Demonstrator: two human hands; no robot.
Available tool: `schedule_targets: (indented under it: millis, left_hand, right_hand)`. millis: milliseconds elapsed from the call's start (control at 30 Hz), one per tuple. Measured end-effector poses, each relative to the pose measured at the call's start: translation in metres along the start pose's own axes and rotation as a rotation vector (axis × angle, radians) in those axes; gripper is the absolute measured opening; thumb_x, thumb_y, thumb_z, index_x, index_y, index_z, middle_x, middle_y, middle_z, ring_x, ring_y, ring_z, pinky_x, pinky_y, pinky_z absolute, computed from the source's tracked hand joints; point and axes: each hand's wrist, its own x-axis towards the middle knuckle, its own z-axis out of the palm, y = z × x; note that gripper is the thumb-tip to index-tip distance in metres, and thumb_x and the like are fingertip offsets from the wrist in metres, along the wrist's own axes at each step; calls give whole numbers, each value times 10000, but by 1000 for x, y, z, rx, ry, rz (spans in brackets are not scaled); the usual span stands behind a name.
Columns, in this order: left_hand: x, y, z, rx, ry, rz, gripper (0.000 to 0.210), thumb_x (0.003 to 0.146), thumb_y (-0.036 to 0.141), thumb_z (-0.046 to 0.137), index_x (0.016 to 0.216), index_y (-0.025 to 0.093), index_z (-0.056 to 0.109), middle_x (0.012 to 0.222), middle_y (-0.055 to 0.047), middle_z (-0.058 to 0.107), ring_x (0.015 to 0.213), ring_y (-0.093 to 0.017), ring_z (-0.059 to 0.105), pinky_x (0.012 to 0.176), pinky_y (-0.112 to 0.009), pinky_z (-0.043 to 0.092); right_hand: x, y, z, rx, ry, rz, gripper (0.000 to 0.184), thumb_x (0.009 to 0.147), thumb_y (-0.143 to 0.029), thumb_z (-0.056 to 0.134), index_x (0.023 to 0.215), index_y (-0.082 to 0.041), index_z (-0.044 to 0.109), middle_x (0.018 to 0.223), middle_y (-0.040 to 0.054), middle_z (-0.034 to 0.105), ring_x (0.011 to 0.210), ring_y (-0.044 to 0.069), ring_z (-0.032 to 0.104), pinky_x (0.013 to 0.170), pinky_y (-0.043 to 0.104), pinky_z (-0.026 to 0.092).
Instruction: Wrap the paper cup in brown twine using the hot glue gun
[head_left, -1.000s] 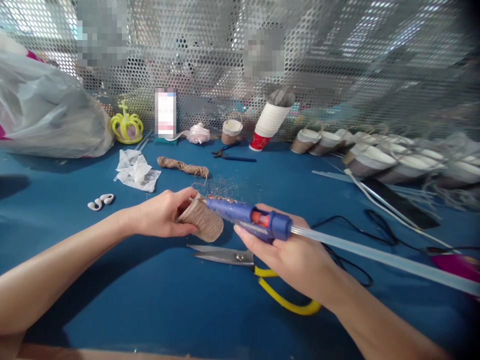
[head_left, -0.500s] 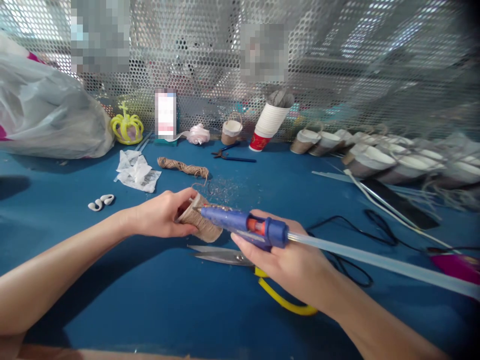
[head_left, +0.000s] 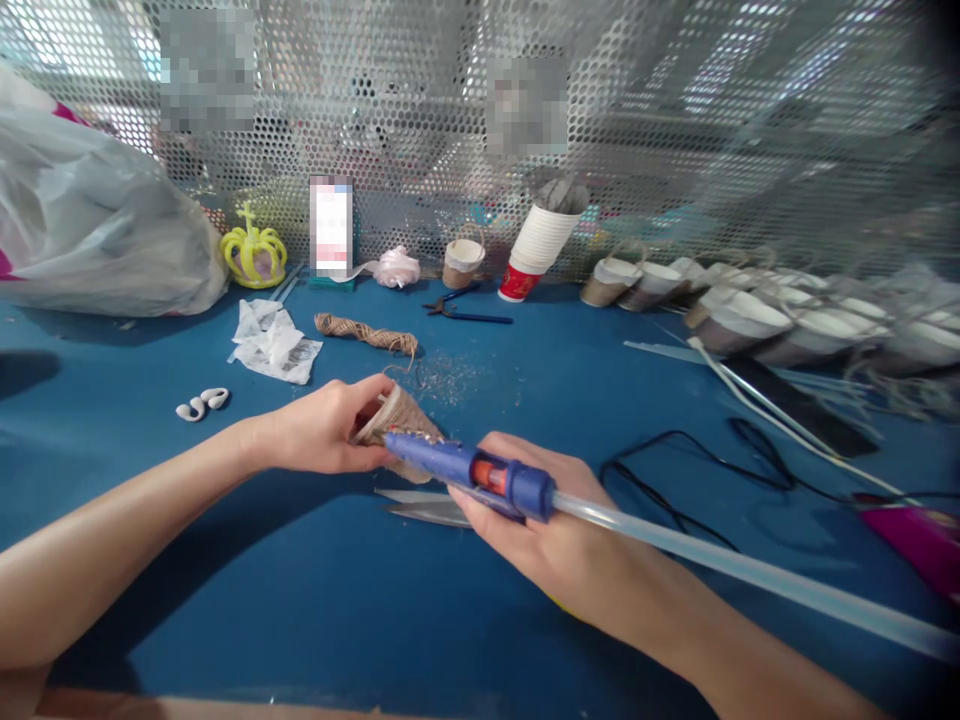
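Note:
My left hand (head_left: 326, 425) is closed on a paper cup wrapped in brown twine (head_left: 409, 412), which lies tilted with its mouth toward that hand. Wrapped in my right hand (head_left: 559, 520) is a blue glue gun (head_left: 442, 462) with a long clear glue stick (head_left: 697, 550) coming out of its back. The gun's nozzle end is at the cup's rim; whether it touches is hard to see. Under my right hand lie scissors (head_left: 431, 512), their handles mostly hidden by the hand and wrist. Beyond the cup rests a hank of brown twine (head_left: 366, 333).
Cutting pliers (head_left: 472, 316), a small cup with a handle (head_left: 463, 265) and stacked paper cups (head_left: 544, 240) stand or lie toward the perforated screen. Several wrapped cups (head_left: 750, 320) crowd the right. A black cord (head_left: 675, 440) runs across the table there. A plastic bag (head_left: 105, 215) fills the left.
My right hand has moved the glue gun slightly left and down along the cup's rim, covering the scissors' yellow handles more. My left hand and the cup have hardly moved.

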Motion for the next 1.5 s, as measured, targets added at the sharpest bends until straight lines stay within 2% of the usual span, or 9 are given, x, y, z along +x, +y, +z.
schedule_targets:
  millis: [133,233,467,600,833,967,1133,1333,1500]
  left_hand:
    - [0,-2,0,0,-1,16,321,720,314,600,959,165,446,736,-3,638,600,-126,583,532,-206,415]
    - [0,-3,0,-15,-3,14,333,722,318,599,973,163,443,757,-10,646,611,-132,593,536,-209,417]
    - [0,-1,0,-6,0,7,335,714,332,604,958,173,438,723,7,635,575,-122,576,517,-203,404]
    - [0,-1,0,-20,-2,1,325,714,316,601,953,171,436,751,-8,645,611,-135,594,539,-211,421]
    - [0,-2,0,4,8,13,333,711,318,607,959,171,441,704,18,615,563,-112,556,504,-194,395]
    - [0,-1,0,11,9,11,320,714,302,603,955,167,440,715,12,617,577,-114,556,514,-196,400]
    - [0,-2,0,2,-1,16,329,717,297,600,970,161,440,760,-9,629,640,-130,581,550,-206,422]
    - [-1,-4,1,-14,0,19,325,725,300,593,969,160,431,790,-17,642,686,-145,605,579,-217,442]
    - [0,-3,0,-32,-11,0,333,722,299,599,972,159,431,814,-33,656,720,-162,620,599,-231,457]
  right_hand:
    - [3,0,0,20,35,-6,253,773,-225,535,597,-222,355,555,-46,430,497,97,441,454,222,369]
    - [3,0,0,29,14,-13,227,777,-213,523,606,-222,374,544,-51,420,483,94,435,461,221,376]
    - [1,1,1,-8,33,-18,216,773,-208,519,618,-220,370,584,-37,477,509,101,461,489,230,387]
    - [1,2,1,4,-17,-5,227,784,-218,522,619,-222,366,562,-45,447,508,103,453,477,226,382]
    - [2,4,-1,-13,9,8,251,785,-250,530,604,-223,357,533,-49,430,491,107,452,471,232,380]
    - [2,9,-1,-31,-9,11,222,790,-274,534,626,-221,393,554,-46,485,474,104,462,472,233,398]
    - [6,18,-1,-27,76,51,158,776,-296,553,655,-221,485,548,-30,553,477,126,521,469,238,429]
    - [14,22,-5,-145,137,-136,173,787,-253,511,621,-212,531,609,27,622,586,176,595,619,284,476]
    - [13,23,-6,-107,123,-68,199,783,-275,525,594,-214,537,595,17,624,564,168,578,592,283,455]
